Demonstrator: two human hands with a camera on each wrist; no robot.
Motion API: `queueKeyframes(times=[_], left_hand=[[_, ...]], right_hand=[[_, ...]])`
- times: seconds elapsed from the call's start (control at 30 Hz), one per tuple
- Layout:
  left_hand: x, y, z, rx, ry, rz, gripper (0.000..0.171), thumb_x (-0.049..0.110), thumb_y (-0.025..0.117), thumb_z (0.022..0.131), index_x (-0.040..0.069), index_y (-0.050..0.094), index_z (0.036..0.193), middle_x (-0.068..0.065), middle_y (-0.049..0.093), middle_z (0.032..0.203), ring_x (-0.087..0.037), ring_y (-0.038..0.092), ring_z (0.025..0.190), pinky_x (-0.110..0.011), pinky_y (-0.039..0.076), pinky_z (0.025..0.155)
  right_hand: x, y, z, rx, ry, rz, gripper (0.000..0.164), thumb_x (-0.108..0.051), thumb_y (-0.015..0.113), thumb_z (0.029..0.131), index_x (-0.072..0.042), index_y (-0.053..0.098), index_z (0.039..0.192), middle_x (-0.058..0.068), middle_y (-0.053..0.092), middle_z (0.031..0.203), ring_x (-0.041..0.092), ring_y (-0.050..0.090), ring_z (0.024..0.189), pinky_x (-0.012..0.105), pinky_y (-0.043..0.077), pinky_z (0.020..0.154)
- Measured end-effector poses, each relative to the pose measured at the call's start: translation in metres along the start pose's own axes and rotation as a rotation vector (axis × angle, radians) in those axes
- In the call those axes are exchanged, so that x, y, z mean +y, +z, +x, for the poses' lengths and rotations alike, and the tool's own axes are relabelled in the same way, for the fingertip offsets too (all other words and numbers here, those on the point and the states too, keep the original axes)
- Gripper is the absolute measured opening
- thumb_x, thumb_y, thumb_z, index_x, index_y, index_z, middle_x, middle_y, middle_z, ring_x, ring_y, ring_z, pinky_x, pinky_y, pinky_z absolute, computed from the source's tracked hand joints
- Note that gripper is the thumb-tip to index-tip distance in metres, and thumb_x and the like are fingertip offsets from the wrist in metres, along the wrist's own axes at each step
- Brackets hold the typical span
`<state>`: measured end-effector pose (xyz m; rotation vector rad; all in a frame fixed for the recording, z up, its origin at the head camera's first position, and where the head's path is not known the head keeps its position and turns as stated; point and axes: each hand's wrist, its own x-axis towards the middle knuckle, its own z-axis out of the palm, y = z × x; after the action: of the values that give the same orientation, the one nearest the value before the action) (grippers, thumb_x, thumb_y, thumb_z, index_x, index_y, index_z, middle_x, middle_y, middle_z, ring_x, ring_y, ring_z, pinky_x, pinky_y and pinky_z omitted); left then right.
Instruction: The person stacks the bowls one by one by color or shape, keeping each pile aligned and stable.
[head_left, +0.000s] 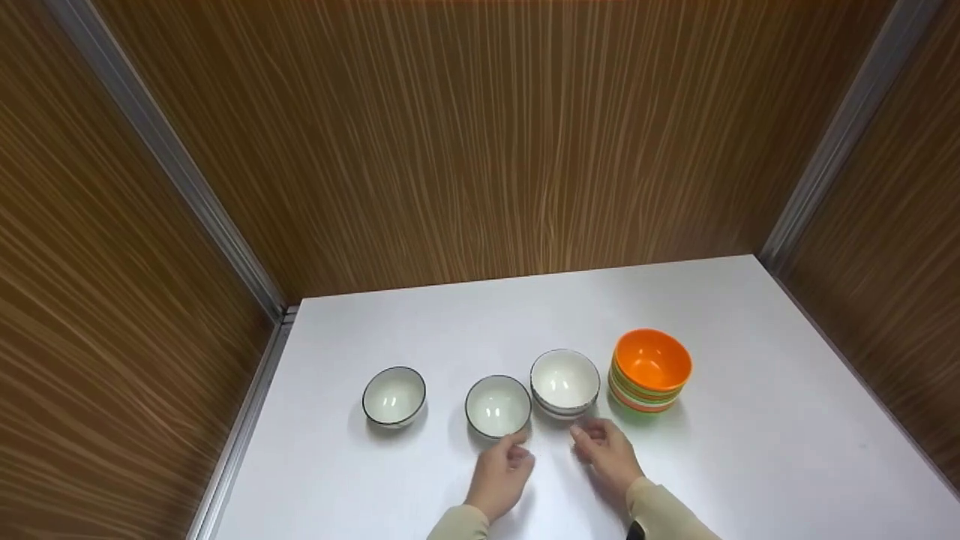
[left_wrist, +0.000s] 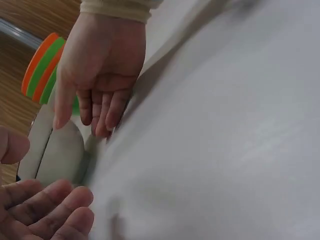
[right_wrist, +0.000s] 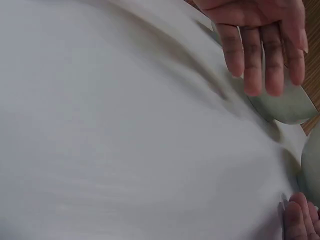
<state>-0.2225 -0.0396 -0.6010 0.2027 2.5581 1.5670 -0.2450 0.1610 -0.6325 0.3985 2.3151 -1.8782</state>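
Note:
A white bowl with a dark rim (head_left: pixel 498 407) stands in the middle of the table. My left hand (head_left: pixel 501 474) is at its near edge, fingers loosely extended and holding nothing; whether a fingertip touches the rim, I cannot tell. Right of that bowl is a short stack of white bowls (head_left: pixel 565 381). Just in front of this stack is my right hand (head_left: pixel 609 456), its fingers relaxed around nothing. In the left wrist view, the left fingers (left_wrist: pixel 50 207) are spread near the white bowls (left_wrist: pixel 62 150). Straight fingers of the left hand (right_wrist: pixel 263 60) show in the right wrist view.
Another dark-rimmed white bowl (head_left: pixel 394 397) stands alone on the left. A stack of orange, green and white bowls (head_left: pixel 651 364) stands at the right. The white table (head_left: pixel 780 420) is bordered by wood-grain panels (head_left: pixel 450 150) at the back and sides.

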Motion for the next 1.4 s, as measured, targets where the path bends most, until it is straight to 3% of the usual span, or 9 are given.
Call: queueKeyframes(times=[0.17,0.3,0.37,0.47,0.63,0.73,0.93,1.17,1.4], left_hand=[[-0.016,-0.021,0.002,0.227,-0.005,0.065,0.013,0.015,0.062,0.085,0.010,0.055,0.094,0.005,0.053,0.085,-0.010,0.051,0.080,-0.027,0.047,0.069],[-0.025,-0.032,0.015,0.371,-0.077,0.032,0.024,0.017,0.062,0.084,0.005,0.049,0.100,-0.005,0.050,0.095,-0.016,0.051,0.087,-0.032,0.046,0.074],[-0.027,-0.036,0.022,0.406,-0.108,-0.006,0.032,0.017,0.061,0.085,0.000,0.047,0.108,-0.011,0.052,0.101,-0.021,0.054,0.090,-0.036,0.046,0.078],[-0.031,-0.039,0.030,0.383,-0.138,-0.083,0.045,0.018,0.057,0.088,-0.002,0.042,0.125,-0.021,0.052,0.114,-0.030,0.055,0.099,-0.041,0.046,0.085],[-0.035,-0.039,0.033,0.242,-0.162,-0.202,0.054,0.020,0.045,0.095,0.003,0.026,0.142,-0.025,0.041,0.133,-0.034,0.042,0.121,-0.043,0.033,0.102],[-0.037,-0.038,0.031,0.220,-0.141,-0.205,0.050,0.018,0.042,0.097,0.004,0.027,0.142,-0.023,0.038,0.137,-0.033,0.038,0.124,-0.042,0.029,0.104],[-0.037,-0.038,0.020,0.210,-0.112,-0.138,0.048,0.014,0.042,0.097,0.000,0.029,0.141,-0.020,0.039,0.137,-0.030,0.040,0.123,-0.040,0.032,0.103],[-0.037,-0.037,0.001,0.153,-0.183,-0.157,0.052,0.019,0.047,0.095,0.000,0.030,0.140,-0.015,0.036,0.141,-0.025,0.045,0.121,-0.029,0.040,0.096],[-0.038,-0.034,-0.015,0.171,-0.235,-0.143,0.052,0.020,0.054,0.091,0.000,0.038,0.136,-0.014,0.043,0.136,-0.023,0.051,0.115,-0.026,0.045,0.089]], right_hand=[[-0.005,0.009,-0.006,-0.174,0.033,0.040,0.047,-0.033,0.056,0.090,0.006,0.050,0.116,0.012,0.063,0.096,0.022,0.061,0.083,0.034,0.052,0.075],[-0.013,0.026,-0.007,-0.266,0.008,0.049,0.058,-0.037,0.052,0.092,0.009,0.042,0.126,0.016,0.062,0.105,0.025,0.062,0.088,0.036,0.052,0.079],[-0.017,0.035,-0.007,-0.286,0.003,0.062,0.063,-0.039,0.051,0.092,0.008,0.037,0.131,0.017,0.060,0.110,0.026,0.062,0.090,0.037,0.051,0.079],[-0.026,0.046,-0.008,-0.291,0.006,0.084,0.069,-0.041,0.050,0.091,0.005,0.028,0.138,0.019,0.058,0.114,0.028,0.061,0.092,0.038,0.051,0.080],[-0.029,0.058,-0.001,-0.297,0.030,0.076,0.073,-0.044,0.047,0.093,0.000,0.018,0.144,0.015,0.059,0.112,0.027,0.061,0.091,0.038,0.051,0.077],[-0.024,0.061,0.003,-0.300,0.011,0.083,0.070,-0.040,0.045,0.095,0.000,0.015,0.144,0.015,0.061,0.110,0.027,0.062,0.089,0.038,0.052,0.074],[-0.021,0.057,-0.001,-0.344,-0.005,0.090,0.068,-0.042,0.042,0.095,-0.004,0.015,0.145,0.013,0.060,0.113,0.027,0.061,0.094,0.039,0.051,0.078],[-0.011,0.048,-0.013,-0.401,0.019,0.132,0.076,-0.046,0.047,0.092,-0.002,0.014,0.145,0.014,0.060,0.115,0.027,0.062,0.094,0.039,0.050,0.080],[-0.001,0.039,-0.024,-0.444,-0.020,0.152,0.072,-0.042,0.050,0.091,-0.004,0.019,0.144,0.015,0.064,0.105,0.030,0.063,0.089,0.037,0.051,0.076]])
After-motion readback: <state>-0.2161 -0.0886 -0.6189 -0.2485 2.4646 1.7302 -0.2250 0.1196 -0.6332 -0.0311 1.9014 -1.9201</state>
